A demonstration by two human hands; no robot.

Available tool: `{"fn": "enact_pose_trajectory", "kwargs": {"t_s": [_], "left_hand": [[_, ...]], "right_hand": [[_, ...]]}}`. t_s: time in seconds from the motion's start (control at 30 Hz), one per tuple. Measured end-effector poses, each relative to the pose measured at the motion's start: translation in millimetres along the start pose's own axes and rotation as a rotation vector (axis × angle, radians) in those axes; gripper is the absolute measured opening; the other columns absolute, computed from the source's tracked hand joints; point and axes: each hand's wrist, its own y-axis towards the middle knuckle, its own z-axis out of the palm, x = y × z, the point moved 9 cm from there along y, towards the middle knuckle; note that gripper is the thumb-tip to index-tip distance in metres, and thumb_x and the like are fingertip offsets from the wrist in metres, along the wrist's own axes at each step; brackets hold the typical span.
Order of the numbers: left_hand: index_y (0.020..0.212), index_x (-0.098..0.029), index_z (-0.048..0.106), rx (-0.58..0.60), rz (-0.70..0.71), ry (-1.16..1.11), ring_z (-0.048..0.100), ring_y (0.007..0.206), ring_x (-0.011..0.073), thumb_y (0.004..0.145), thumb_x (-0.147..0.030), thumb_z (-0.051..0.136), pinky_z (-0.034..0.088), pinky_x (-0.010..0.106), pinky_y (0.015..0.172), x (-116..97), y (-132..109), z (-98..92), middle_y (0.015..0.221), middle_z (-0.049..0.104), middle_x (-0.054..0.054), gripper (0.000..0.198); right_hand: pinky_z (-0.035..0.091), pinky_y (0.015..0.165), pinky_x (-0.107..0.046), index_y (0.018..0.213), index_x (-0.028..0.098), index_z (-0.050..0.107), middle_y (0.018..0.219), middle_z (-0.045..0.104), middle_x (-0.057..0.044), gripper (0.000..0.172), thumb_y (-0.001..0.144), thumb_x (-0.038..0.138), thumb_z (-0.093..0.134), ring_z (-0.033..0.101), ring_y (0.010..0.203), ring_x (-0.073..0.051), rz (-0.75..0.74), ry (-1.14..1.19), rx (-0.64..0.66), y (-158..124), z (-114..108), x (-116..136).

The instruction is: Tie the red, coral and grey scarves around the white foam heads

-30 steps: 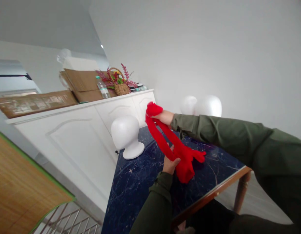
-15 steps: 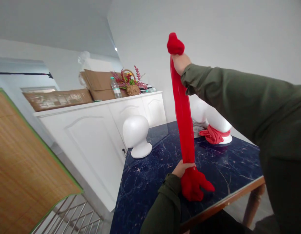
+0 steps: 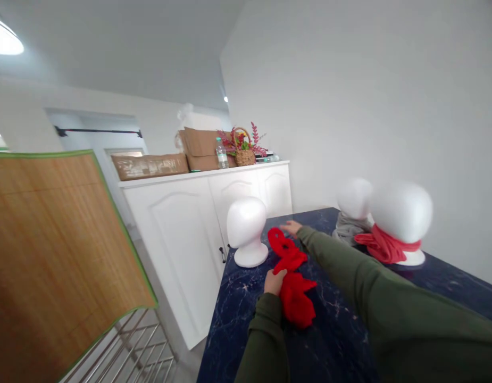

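Observation:
A bright red scarf (image 3: 297, 306) lies loosely bunched in folds on the table, its far part curled into a loop. My left hand (image 3: 274, 282) is closed on its middle part. My right hand (image 3: 292, 229) reaches past the scarf's far end, fingers stretched out beside the loop, with nothing seen in them. Just left of the scarf stands a bare white foam mannequin head (image 3: 246, 226), upright on its round base.
The dark blue marble-patterned table (image 3: 246, 303) holds two more foam heads at right, one with a coral scarf (image 3: 383, 244), one with a grey scarf (image 3: 347, 229). A white cabinet (image 3: 177, 207) with boxes stands behind. A bamboo mat (image 3: 66, 255) hangs over a metal rack at left.
My right hand has come down from high up and let go of the scarf's upper end. The stretched scarf now lies collapsed on the table. The view has swung left.

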Motion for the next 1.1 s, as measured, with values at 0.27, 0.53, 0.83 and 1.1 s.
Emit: {"fn": "enact_pose_trajectory", "kwargs": {"t_s": [0.27, 0.53, 0.83, 1.1], "left_hand": [[0.11, -0.012, 0.046, -0.391, 0.228, 0.453, 0.044, 0.108, 0.0262, 0.067, -0.024, 0.049, 0.03, 0.037, 0.092, -20, -7, -17.4, 0.113, 0.05, 0.016, 0.045], [0.114, -0.01, 0.045, -0.462, 0.225, 0.593, 0.034, 0.118, 0.0244, 0.07, -0.023, 0.045, 0.025, 0.038, 0.096, -16, 19, -27.9, 0.122, 0.043, 0.017, 0.046], [0.114, -0.009, 0.046, -0.384, 0.243, 0.425, 0.036, 0.117, 0.0208, 0.07, -0.023, 0.045, 0.028, 0.029, 0.097, -7, 31, -21.0, 0.122, 0.045, 0.014, 0.047], [0.103, -0.01, 0.055, -0.33, 0.348, 0.575, 0.047, 0.107, 0.0195, 0.061, -0.007, 0.043, 0.031, 0.029, 0.095, -19, 29, -15.8, 0.109, 0.056, 0.011, 0.044]], "right_hand": [[0.01, 0.097, -0.046, 0.112, 0.013, 0.05, 0.122, 0.039, -0.015, 0.038, 0.078, 0.026, 0.056, 0.026, 0.117, -0.029, -0.145, -0.603, 0.049, -7, 72, -97], [0.026, 0.088, -0.043, 0.098, 0.015, 0.059, 0.107, 0.051, -0.014, 0.025, 0.08, 0.023, 0.044, 0.041, 0.103, -0.028, -0.242, -0.769, 0.019, 25, 126, -82], [0.032, 0.087, -0.035, 0.093, 0.01, 0.062, 0.098, 0.056, -0.014, 0.026, 0.077, 0.028, 0.051, 0.048, 0.097, -0.026, -0.231, -0.531, -0.126, 58, 117, -83], [0.036, 0.087, -0.031, 0.103, 0.007, 0.053, 0.103, 0.055, -0.013, 0.038, 0.083, 0.028, 0.03, 0.049, 0.097, -0.02, -0.196, -0.115, -0.425, 25, 54, -98]]}}
